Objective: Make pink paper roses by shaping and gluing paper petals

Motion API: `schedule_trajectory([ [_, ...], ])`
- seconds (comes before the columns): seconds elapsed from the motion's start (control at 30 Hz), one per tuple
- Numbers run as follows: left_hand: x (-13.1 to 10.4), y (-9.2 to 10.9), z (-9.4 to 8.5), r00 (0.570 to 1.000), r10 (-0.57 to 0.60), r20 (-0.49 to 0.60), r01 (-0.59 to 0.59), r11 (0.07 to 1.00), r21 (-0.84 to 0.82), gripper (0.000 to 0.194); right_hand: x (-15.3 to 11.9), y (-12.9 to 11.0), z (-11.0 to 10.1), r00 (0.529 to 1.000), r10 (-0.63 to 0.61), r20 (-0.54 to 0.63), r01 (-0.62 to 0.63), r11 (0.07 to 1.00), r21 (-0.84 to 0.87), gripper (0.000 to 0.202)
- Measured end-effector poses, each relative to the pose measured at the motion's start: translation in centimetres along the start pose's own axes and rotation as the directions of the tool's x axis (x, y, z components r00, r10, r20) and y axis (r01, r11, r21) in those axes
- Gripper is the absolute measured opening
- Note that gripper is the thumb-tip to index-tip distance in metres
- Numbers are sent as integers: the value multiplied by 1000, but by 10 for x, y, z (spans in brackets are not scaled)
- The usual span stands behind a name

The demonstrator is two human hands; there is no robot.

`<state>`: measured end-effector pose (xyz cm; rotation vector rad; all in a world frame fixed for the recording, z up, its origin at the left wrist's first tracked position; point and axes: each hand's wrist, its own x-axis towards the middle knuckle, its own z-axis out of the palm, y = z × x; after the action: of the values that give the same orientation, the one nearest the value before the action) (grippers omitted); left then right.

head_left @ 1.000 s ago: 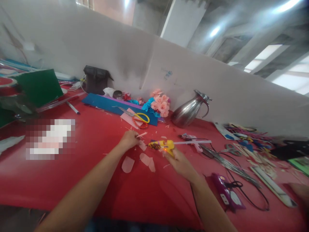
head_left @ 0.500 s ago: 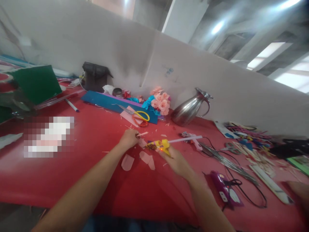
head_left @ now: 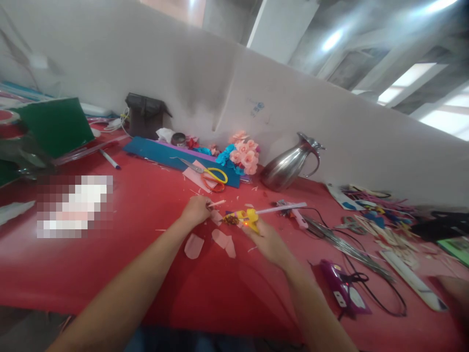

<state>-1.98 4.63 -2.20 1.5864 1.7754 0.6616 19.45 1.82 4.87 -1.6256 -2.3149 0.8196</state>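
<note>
My right hand [head_left: 269, 242] is closed around a yellow hot glue gun [head_left: 251, 216] with a small light glowing on it. A long translucent glue stick [head_left: 282, 208] comes out of its back end. The gun's dirty nozzle points left at a pink paper piece [head_left: 216, 217] beside my left fingers. My left hand [head_left: 197, 210] is closed in a pinch on a thin pink stick-like piece [head_left: 219, 203], which pokes out to the right. Whether the paper piece is attached to it I cannot tell. Cut pink paper petals [head_left: 194, 246] lie just below on the red table [head_left: 220, 293].
Scissors [head_left: 216, 178] rest on pink paper and blue sheets [head_left: 157, 154] behind my hands. Paper flowers [head_left: 244, 154] and a steel jug [head_left: 287, 164] stand along the wall. Wires [head_left: 337, 239], a purple corded box [head_left: 340, 288] and a ruler-like strip [head_left: 414, 281] lie right. Someone's hand [head_left: 452, 291] shows far right.
The glue gun has tilted slightly in my right hand, its glue stick end a little higher. My left hand stays nearly still with the pink piece.
</note>
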Motion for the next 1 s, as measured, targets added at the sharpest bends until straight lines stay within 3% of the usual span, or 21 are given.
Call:
schedule_trajectory([
  [0.37,-2,1,-1,1000,25,-9,-25,1000,-1,13,4,6,0,999,8,-43,-4,997,75,40],
  [0.5,-1,0,1,999,29,-27,-29,999,-15,11,8,18,1,992,-1,-129,21,988,153,39],
  [0.63,1,-3,3,998,16,-54,-23,991,-130,9,18,39,-3,981,156,-118,-121,958,261,37],
  [0.73,3,-7,4,998,19,-52,-30,975,-221,8,26,57,-9,947,306,-98,-267,920,287,38],
  [0.8,3,-9,3,998,27,-62,-42,965,-258,8,29,67,-14,922,358,-150,-329,925,189,37],
  [0.87,2,-8,1,997,33,-76,-56,944,-326,9,29,71,-20,903,356,-239,-371,928,-19,36],
  [0.93,-2,-6,-3,996,45,-80,-72,918,-389,10,27,67,-23,891,261,-370,-367,896,-250,32],
  [1.0,-7,-1,-7,994,83,-69,-104,905,-413,10,24,53,-22,884,66,-462,-268,882,-387,27],
])
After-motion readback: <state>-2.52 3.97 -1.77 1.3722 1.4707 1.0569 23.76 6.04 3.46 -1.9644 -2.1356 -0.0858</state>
